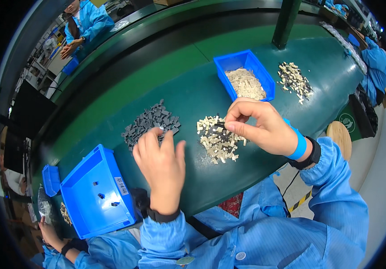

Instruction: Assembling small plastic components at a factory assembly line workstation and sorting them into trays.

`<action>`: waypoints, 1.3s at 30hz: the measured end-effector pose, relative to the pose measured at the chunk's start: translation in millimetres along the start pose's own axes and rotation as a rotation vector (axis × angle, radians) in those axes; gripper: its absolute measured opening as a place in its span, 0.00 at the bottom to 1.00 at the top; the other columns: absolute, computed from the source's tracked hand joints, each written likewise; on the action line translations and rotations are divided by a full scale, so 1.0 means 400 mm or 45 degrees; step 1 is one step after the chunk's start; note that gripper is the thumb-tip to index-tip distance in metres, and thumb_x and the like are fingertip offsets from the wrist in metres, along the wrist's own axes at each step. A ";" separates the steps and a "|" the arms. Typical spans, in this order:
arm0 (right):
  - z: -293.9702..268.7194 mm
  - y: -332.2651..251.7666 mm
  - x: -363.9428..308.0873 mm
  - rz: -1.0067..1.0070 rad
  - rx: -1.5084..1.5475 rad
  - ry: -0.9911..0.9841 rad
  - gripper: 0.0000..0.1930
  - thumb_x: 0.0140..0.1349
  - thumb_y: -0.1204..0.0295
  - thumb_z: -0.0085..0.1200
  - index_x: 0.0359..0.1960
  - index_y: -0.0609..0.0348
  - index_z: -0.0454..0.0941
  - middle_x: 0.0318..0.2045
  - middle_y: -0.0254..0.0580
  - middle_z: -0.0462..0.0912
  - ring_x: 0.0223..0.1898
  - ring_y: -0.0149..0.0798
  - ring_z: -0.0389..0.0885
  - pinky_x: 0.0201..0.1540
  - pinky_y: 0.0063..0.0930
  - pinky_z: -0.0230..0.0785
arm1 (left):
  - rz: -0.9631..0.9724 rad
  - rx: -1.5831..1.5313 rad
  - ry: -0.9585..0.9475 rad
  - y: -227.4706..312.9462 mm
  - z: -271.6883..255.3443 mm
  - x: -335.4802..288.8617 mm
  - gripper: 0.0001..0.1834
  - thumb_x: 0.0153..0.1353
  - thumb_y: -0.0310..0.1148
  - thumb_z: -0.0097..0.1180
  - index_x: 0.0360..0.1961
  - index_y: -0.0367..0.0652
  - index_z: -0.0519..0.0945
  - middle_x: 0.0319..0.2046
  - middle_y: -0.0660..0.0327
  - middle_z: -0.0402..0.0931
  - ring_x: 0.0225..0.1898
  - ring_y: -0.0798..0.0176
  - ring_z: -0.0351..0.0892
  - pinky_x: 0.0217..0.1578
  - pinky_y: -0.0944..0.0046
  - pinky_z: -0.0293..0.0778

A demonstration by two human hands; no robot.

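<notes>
My left hand [162,163] is over the near side of a pile of small dark grey plastic parts [150,120]. Its fingertips reach down among the parts, and the thumb stands apart from the fingers. Just right of it lies a second heap, of small cream and black pieces [220,141]. Above that heap's right side, my right hand [264,127] has thumb and forefinger pinched together. Anything in that pinch is too small to make out. A blue band and a black strap circle my right wrist; a black strap is on the left.
A blue bin [268,85] of flat cream pieces stands beyond my right hand, with another cream-and-black heap [294,81] beside it. At left, a blue tray [78,193] holds 3 small dark parts. A co-worker's hand [49,233] is near it. A dark post [287,24] rises behind.
</notes>
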State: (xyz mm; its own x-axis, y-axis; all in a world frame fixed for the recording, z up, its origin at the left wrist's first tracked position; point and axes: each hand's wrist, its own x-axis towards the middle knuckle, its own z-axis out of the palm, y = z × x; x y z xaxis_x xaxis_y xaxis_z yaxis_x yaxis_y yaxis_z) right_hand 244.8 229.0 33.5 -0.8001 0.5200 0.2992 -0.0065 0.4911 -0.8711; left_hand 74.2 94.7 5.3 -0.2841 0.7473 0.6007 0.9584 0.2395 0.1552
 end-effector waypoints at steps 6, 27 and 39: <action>-0.014 0.036 -0.032 -0.127 -0.040 0.081 0.06 0.55 0.71 0.54 0.28 0.62 0.75 0.26 0.40 0.75 0.29 0.36 0.73 0.31 0.26 0.66 | 0.011 0.044 -0.130 -0.050 0.084 0.012 0.08 0.39 0.27 0.62 0.24 0.41 0.80 0.31 0.59 0.72 0.37 0.55 0.71 0.39 0.57 0.64; -0.024 0.038 -0.071 0.263 0.235 0.073 0.04 0.56 0.75 0.55 0.28 0.63 0.76 0.28 0.35 0.75 0.26 0.25 0.72 0.30 0.18 0.65 | -0.365 -0.606 0.141 -0.108 0.104 0.010 0.04 0.45 0.23 0.61 0.22 0.35 0.78 0.23 0.56 0.76 0.21 0.63 0.77 0.23 0.68 0.72; 0.014 0.002 -0.087 0.157 0.121 0.160 0.04 0.53 0.76 0.55 0.27 0.65 0.75 0.27 0.37 0.75 0.29 0.28 0.72 0.34 0.21 0.65 | -0.583 -0.928 0.279 -0.086 0.047 0.003 0.08 0.51 0.23 0.58 0.35 0.33 0.78 0.27 0.59 0.79 0.27 0.66 0.80 0.30 0.69 0.75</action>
State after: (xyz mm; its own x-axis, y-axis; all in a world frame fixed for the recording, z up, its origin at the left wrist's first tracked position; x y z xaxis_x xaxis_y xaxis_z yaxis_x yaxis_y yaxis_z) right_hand 269.4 207.1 20.2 -0.7173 0.6582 0.2286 0.0259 0.3531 -0.9352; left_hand 40.4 99.0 -14.1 -0.7039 0.5215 0.4822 0.5526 -0.0244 0.8331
